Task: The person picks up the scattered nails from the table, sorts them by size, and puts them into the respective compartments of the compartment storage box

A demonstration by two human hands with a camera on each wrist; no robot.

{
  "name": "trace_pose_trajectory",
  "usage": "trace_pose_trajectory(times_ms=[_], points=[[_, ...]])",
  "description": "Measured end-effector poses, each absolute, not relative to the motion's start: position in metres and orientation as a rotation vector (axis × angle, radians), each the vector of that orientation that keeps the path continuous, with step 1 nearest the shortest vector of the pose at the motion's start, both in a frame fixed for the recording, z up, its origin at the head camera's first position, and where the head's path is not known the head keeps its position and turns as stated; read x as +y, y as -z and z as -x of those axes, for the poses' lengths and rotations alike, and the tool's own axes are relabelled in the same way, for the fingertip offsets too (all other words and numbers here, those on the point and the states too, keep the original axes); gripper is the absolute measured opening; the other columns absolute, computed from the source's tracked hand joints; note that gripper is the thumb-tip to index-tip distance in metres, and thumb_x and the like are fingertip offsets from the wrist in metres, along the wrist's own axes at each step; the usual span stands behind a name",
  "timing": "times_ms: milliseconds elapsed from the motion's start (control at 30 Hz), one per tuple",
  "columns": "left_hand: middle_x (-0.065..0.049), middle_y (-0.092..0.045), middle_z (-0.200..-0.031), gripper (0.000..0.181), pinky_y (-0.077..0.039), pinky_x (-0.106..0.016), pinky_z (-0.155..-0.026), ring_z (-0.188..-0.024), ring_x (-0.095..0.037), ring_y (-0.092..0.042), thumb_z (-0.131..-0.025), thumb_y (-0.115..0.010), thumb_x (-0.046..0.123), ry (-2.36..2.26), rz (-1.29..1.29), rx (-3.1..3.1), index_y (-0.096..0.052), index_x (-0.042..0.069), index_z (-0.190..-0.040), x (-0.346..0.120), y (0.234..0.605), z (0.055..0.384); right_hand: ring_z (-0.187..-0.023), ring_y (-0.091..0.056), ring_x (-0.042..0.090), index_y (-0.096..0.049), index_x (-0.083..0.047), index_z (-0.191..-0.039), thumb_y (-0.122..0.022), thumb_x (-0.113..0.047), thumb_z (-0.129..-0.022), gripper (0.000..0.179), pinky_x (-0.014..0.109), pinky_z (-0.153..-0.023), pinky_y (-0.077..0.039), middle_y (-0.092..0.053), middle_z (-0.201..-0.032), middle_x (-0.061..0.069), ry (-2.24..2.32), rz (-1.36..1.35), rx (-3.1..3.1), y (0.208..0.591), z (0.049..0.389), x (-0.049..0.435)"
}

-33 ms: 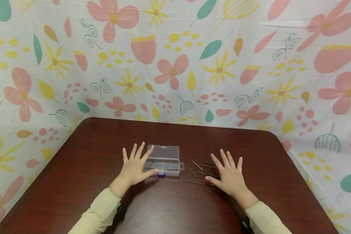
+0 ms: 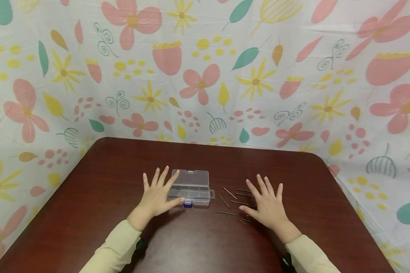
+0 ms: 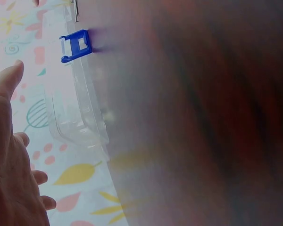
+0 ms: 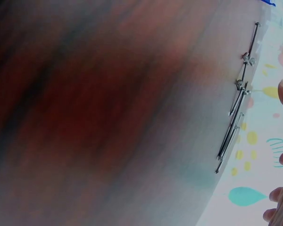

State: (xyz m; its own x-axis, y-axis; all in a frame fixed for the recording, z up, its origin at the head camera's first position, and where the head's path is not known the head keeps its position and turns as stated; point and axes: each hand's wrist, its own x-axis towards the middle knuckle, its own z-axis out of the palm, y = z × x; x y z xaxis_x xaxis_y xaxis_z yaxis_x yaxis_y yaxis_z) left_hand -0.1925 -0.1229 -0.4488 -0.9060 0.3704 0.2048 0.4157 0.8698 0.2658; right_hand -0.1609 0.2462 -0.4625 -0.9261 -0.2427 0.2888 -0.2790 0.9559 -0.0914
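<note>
A clear plastic case (image 2: pixel 199 193) lies with its lid (image 2: pixel 195 178) raised at the back and a blue latch (image 2: pixel 188 204) at the front. My left hand (image 2: pixel 153 199) is spread over the case's left side, its thumb overlapping the front near the latch. Right of the case, several thin metal nails (image 2: pixel 226 213) lie scattered on the table. My right hand (image 2: pixel 269 207), fingers spread, hovers over the right part of them and hides some. Both hands hold nothing. The left wrist view shows the blue latch (image 3: pixel 80 45) beyond the thumb; the right wrist view shows the nails (image 4: pixel 238 94) edge-on.
The dark red-brown table (image 2: pixel 191 242) has rounded far corners. A white cloth (image 2: pixel 205 125) printed with flowers and leaves hangs behind it and along both sides. A small tab (image 2: pixel 212 194) sticks out from the case's right end.
</note>
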Motion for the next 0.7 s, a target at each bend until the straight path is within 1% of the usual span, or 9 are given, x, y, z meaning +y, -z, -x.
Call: trace_pose_trajectory(times_ms=[100, 200, 267, 333, 433, 533, 600, 700], points=[[-0.017, -0.019, -0.157, 0.085, 0.003, -0.074, -0.106, -0.142, -0.045, -0.014, -0.082, -0.058, 0.062, 0.464, 0.618, -2.879, -0.026, 0.024, -0.151, -0.121, 0.447, 0.192, -0.14, -0.021, 0.041, -0.038, -0.019, -0.145, -0.063, -0.066, -0.076, 0.088, 0.075, -0.106, -0.006, -0.025, -0.154, 0.02, -0.192, -0.376, -2.836, 0.461, 0.16, 0.247], [-0.017, -0.02, -0.156, 0.086, -0.001, -0.074, -0.106, -0.141, -0.045, -0.018, -0.082, -0.06, 0.061, 0.484, 0.621, -2.857, -0.027, 0.022, -0.151, -0.121, 0.445, 0.192, -0.14, -0.021, 0.041, -0.038, -0.019, -0.145, -0.064, -0.065, -0.076, 0.087, 0.074, -0.106, -0.005, -0.025, -0.154, 0.02, -0.212, -0.374, -2.833, 0.459, 0.16, 0.248], [-0.017, -0.019, -0.157, 0.087, -0.005, -0.073, -0.107, -0.141, -0.044, -0.018, -0.082, -0.061, 0.06, 0.516, 0.62, -2.854, -0.024, 0.023, -0.152, -0.122, 0.444, 0.191, -0.139, -0.022, 0.041, -0.039, -0.018, -0.145, -0.065, -0.064, -0.076, 0.087, 0.074, -0.106, -0.006, -0.026, -0.153, 0.02, -0.225, -0.382, -2.822, 0.46, 0.159, 0.248], [-0.017, -0.019, -0.156, 0.087, -0.011, -0.072, -0.108, -0.14, -0.044, -0.02, -0.083, -0.062, 0.058, 0.559, 0.613, -2.844, -0.022, 0.023, -0.152, -0.123, 0.442, 0.191, -0.139, -0.023, 0.041, -0.039, -0.018, -0.145, -0.066, -0.063, -0.076, 0.086, 0.074, -0.106, -0.008, -0.028, -0.152, 0.02, -0.23, -0.398, -2.805, 0.461, 0.158, 0.248], [-0.02, -0.021, -0.155, 0.088, -0.024, -0.07, -0.105, -0.138, -0.045, -0.025, -0.083, -0.064, 0.054, 0.633, 0.604, -2.816, -0.021, 0.022, -0.152, -0.125, 0.44, 0.192, -0.137, -0.027, 0.041, -0.042, -0.016, -0.143, -0.069, -0.06, -0.075, 0.086, 0.072, -0.106, -0.016, -0.031, -0.15, 0.021, -0.212, -0.421, -2.772, 0.462, 0.158, 0.249], [-0.022, -0.024, -0.153, 0.088, -0.036, -0.069, -0.097, -0.133, -0.048, -0.031, -0.083, -0.067, 0.05, 0.707, 0.594, -2.792, -0.022, 0.019, -0.152, -0.126, 0.438, 0.193, -0.134, -0.032, 0.041, -0.044, -0.014, -0.142, -0.072, -0.056, -0.074, 0.085, 0.069, -0.105, -0.026, -0.034, -0.148, 0.022, -0.195, -0.439, -2.751, 0.461, 0.156, 0.251], [-0.024, -0.026, -0.152, 0.089, -0.04, -0.068, -0.093, -0.131, -0.05, -0.034, -0.082, -0.07, 0.046, 0.761, 0.581, -2.789, -0.023, 0.017, -0.152, -0.127, 0.437, 0.193, -0.133, -0.034, 0.042, -0.045, -0.013, -0.141, -0.074, -0.054, -0.073, 0.084, 0.066, -0.103, -0.032, -0.036, -0.146, 0.023, -0.191, -0.455, -2.75, 0.461, 0.154, 0.252], [-0.025, -0.028, -0.15, 0.089, -0.042, -0.067, -0.091, -0.129, -0.051, -0.034, -0.081, -0.074, 0.038, 0.853, 0.557, -2.79, -0.025, 0.013, -0.151, -0.128, 0.436, 0.193, -0.13, -0.038, 0.043, -0.046, -0.012, -0.14, -0.075, -0.051, -0.074, 0.082, 0.064, -0.099, -0.038, -0.039, -0.144, 0.024, -0.193, -0.48, -2.764, 0.459, 0.149, 0.254]])
